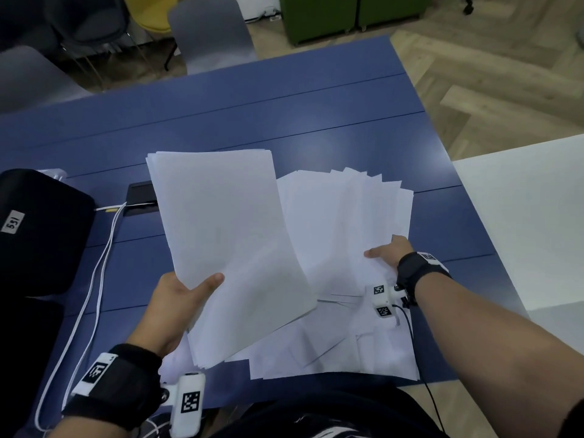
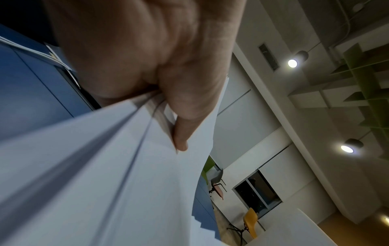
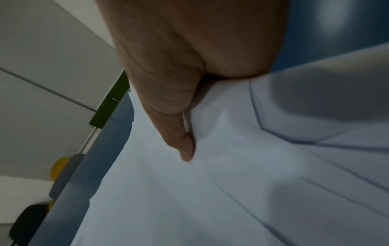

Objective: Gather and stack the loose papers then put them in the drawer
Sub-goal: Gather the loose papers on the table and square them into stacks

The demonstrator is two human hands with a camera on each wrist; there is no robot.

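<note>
Blue desk, herringbone floor behind. Gathered stack lifted over desk, pinched in left hand grip; right hand pinching fanned loose papers flat on desk. Sweep fan together, square edges before merging stacks.

Blue surface with seam lines. Black case at left edge, label reads 551. White cable runs along the left side toward a black recessed port. Grey chair and yellow chair beyond the far edge, green cabinets behind. White surface at right. Herringbone wood floor.
</note>
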